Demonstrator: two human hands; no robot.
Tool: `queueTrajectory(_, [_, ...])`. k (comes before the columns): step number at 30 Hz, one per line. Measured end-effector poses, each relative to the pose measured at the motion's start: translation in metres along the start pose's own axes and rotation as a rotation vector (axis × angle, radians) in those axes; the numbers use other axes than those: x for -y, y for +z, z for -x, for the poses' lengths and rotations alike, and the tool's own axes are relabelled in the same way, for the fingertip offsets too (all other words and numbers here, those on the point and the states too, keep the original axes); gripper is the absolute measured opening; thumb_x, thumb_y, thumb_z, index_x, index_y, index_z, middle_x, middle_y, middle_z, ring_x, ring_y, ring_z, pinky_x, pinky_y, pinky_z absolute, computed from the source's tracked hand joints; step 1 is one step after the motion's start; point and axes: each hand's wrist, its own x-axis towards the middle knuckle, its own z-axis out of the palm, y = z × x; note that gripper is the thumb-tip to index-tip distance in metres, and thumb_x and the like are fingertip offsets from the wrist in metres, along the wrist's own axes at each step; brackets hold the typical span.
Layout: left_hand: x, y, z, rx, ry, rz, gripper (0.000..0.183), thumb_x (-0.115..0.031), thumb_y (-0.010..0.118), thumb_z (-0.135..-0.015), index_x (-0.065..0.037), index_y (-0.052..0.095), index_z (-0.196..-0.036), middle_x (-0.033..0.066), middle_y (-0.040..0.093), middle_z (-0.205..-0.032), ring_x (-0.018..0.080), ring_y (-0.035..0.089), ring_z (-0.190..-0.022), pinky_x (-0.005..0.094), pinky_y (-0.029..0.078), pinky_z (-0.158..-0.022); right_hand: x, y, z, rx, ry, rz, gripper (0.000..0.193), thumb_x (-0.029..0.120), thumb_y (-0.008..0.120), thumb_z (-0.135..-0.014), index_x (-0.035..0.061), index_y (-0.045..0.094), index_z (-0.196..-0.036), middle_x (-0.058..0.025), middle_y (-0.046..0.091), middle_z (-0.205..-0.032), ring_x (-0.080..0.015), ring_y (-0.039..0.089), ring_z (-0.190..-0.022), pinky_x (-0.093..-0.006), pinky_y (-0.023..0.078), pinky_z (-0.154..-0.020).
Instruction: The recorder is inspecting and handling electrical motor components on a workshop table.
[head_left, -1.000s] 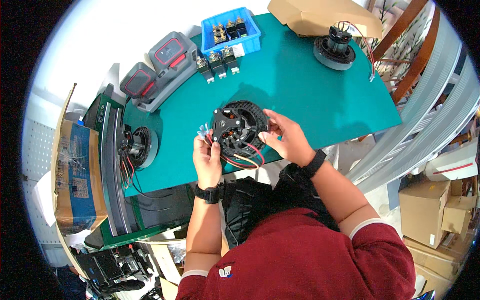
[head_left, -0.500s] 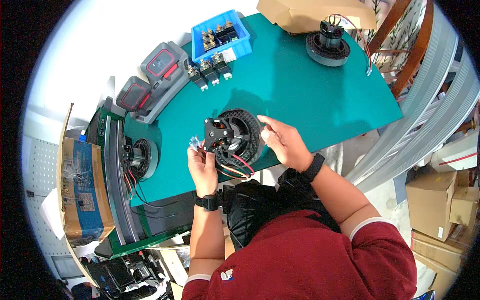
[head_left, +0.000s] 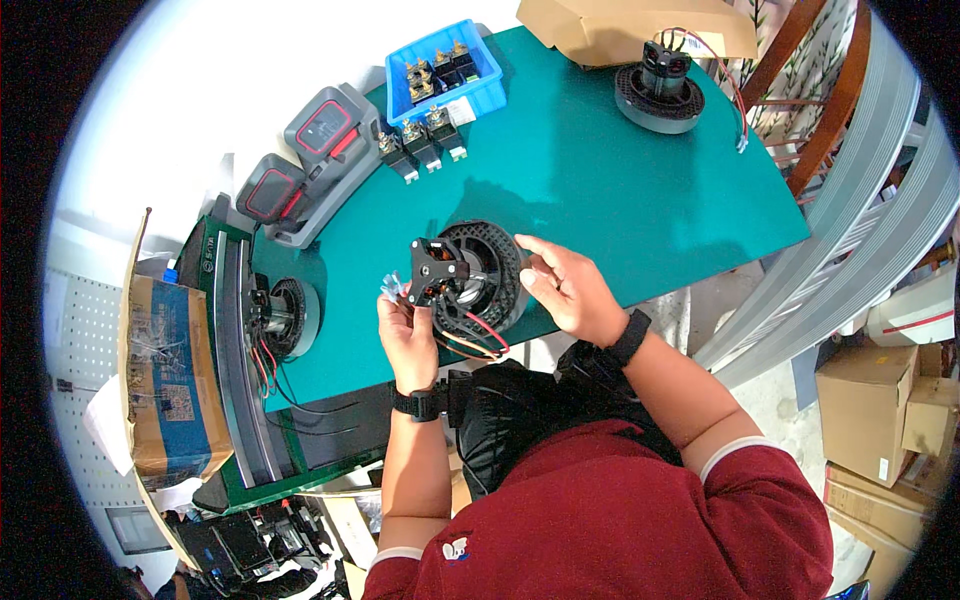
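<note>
Between my hands, near the table's front edge, is a motor unit (head_left: 497, 285): a round black lattice ring with a smaller black motor and three-armed bracket at its left side. The unit is tilted, with the bracket facing up and left. My left hand (head_left: 408, 345) is closed at the bracket's lower left, pinching wires whose pale blue connectors (head_left: 393, 286) stick out above the fingers. Red and light-coloured wires (head_left: 487, 340) loop below the ring. My right hand (head_left: 578, 295) grips the ring's right edge, its fingertips against the rim.
Similar motor units stand at the far right (head_left: 660, 100) and left (head_left: 288, 318) on the green table (head_left: 600, 200). A blue bin (head_left: 490, 98) of black parts with brass terminals stands at the back, with more parts (head_left: 421, 147) before it. Beside them is a grey-and-red case (head_left: 325, 130).
My right hand's fingers have bent in slightly and settled against the ring's edge. My left hand and the motor unit are nearly where they were.
</note>
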Motion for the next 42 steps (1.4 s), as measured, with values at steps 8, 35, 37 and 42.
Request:
queueTrajectory(8, [-0.002, 0.001, 0.0, -0.016, -0.005, -0.006, 0.028, 0.01, 0.044, -0.083, 0.002, 0.044, -0.11, 0.0076, 0.055, -0.105, 0.0124, 0.052, -0.097, 0.0252, 0.039, -0.088, 0.0, 0.001, 0.0, 0.006, 0.0, 0.032, 0.042, 0.018, 0.056, -0.085, -0.0034, 0.047, -0.12, -0.0153, 0.057, -0.079, -0.024, 0.055, -0.067, -0.033, 0.046, -0.063])
queueTrajectory(35, [0.015, -0.002, 0.001, -0.055, 0.116, -0.082, 0.023, 0.005, 0.052, -0.083, 0.001, 0.048, -0.106, 0.0111, 0.059, -0.105, 0.0144, 0.056, -0.097, 0.0278, 0.043, -0.084, 0.041, 0.017, -0.064, 0.383, -0.246, 0.678, 0.09, 0.03, 0.081, -0.053, 0.011, 0.039, -0.131, -0.0131, 0.038, -0.137, -0.0336, 0.029, -0.13, -0.0557, 0.02, -0.101])
queueTrajectory(37, [0.017, -0.002, 0.001, -0.072, 0.11, -0.083, 0.024, 0.004, 0.052, -0.083, 0.001, 0.049, -0.106, 0.0112, 0.059, -0.103, 0.0154, 0.057, -0.096, 0.0284, 0.044, -0.083, 0.039, 0.021, -0.071, 0.433, -0.251, 0.626, 0.082, 0.027, 0.081, -0.053, 0.0078, 0.046, -0.125, -0.0167, 0.04, -0.134, -0.0356, 0.034, -0.126, -0.0486, 0.027, -0.102])
queueTrajectory(42, [0.015, 0.0, 0.002, -0.1, 0.135, -0.117, 0.024, 0.002, 0.053, -0.082, 0.0, 0.05, -0.106, 0.0122, 0.062, -0.095, 0.0183, 0.061, -0.09, 0.0293, 0.045, -0.08, 0.031, 0.025, -0.078, 0.489, -0.283, 0.485, 0.072, 0.012, 0.081, -0.053, 0.001, 0.049, -0.117, -0.0166, 0.045, -0.129, -0.033, 0.044, -0.117, -0.0374, 0.036, -0.099])
